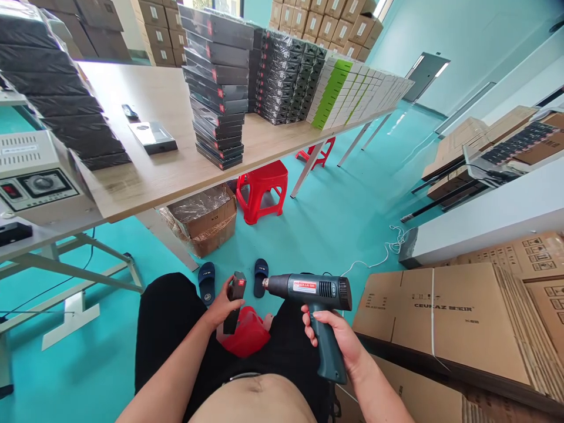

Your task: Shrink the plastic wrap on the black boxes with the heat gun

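Note:
My left hand point(223, 306) grips a thin dark box point(233, 302) with a small red mark, held on edge over my lap. In my right hand point(332, 329) is a dark green heat gun point(311, 288), its fingers wrapped round the handle. The metal nozzle points left toward the box, with a gap between them. Below the box shows a red stool seat point(247, 341) between my legs.
Stacked dark boxes point(218, 88) and white-green boxes point(335, 88) stand on the wooden table point(150, 182). A beige machine point(39, 176) sits at left. A red stool point(264, 188), an open carton point(207, 220) and slippers point(261, 276) are on the floor. Flattened cartons point(445, 323) lie right.

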The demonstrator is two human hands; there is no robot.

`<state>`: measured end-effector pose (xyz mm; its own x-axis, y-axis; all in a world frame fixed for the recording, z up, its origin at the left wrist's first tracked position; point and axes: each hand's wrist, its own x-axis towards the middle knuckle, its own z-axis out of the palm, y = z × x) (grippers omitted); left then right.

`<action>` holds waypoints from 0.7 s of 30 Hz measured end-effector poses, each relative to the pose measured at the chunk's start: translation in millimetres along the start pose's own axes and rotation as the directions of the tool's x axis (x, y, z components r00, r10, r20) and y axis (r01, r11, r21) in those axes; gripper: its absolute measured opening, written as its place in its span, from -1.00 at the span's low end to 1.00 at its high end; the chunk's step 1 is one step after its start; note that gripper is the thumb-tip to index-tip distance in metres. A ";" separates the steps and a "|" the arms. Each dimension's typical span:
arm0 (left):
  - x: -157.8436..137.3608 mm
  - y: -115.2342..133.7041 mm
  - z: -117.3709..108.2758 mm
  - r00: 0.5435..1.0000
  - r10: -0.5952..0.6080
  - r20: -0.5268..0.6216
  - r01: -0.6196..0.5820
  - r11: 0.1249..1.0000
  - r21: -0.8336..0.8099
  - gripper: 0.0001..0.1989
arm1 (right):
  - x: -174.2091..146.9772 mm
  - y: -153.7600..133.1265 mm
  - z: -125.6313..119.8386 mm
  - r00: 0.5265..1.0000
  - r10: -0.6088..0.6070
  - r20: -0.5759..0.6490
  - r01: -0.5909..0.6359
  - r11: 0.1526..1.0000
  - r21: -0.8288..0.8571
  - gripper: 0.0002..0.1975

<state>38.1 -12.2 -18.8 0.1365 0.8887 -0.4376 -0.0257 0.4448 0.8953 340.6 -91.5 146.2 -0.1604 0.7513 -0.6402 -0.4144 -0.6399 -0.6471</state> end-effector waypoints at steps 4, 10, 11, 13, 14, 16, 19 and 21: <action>-0.1 -2.5 0.5 0.995 -0.052 0.085 0.048 0.998 0.040 -0.62 | -0.4 1.9 0.0 1.000 0.002 -0.001 -0.002 1.000 -0.007 -0.70; -0.9 4.7 3.7 0.985 0.169 0.039 -0.172 0.980 0.103 -0.63 | 0.4 -2.6 2.6 1.000 -0.006 -0.014 0.006 0.999 -0.043 -0.71; -1.0 6.5 3.5 0.978 0.202 0.044 -0.206 0.970 0.132 -0.64 | 0.4 -4.0 3.1 1.000 -0.013 -0.016 0.012 0.998 -0.055 -0.72; -1.0 9.1 1.9 0.967 0.251 0.039 -0.254 0.943 0.214 -0.65 | 0.3 -6.7 4.2 1.000 -0.015 -0.017 0.014 0.997 -0.076 -0.72; -0.9 9.8 0.8 0.962 0.272 0.034 -0.271 0.926 0.262 -0.64 | 0.3 -7.8 4.9 1.000 -0.012 -0.016 0.011 0.996 -0.087 -0.72; -0.5 9.4 -1.4 0.951 0.309 0.019 -0.297 0.895 0.332 -0.62 | 0.7 -9.2 6.5 1.000 -0.005 -0.011 0.004 0.995 -0.104 -0.71; 0.2 7.0 -2.6 0.937 0.350 0.011 -0.331 0.875 0.352 -0.60 | 2.6 -9.3 9.2 1.000 -0.001 0.008 0.002 0.993 -0.120 -0.71; 0.1 6.4 -2.1 0.933 0.359 0.012 -0.342 0.879 0.332 -0.60 | 4.4 -8.7 10.8 1.000 -0.002 0.019 0.005 0.992 -0.126 -0.71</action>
<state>35.9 -9.1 -13.3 0.1297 0.9878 -0.0864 0.2597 0.0503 0.9644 333.8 -80.9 153.4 -0.1767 0.7557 -0.6307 -0.2993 -0.6517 -0.6970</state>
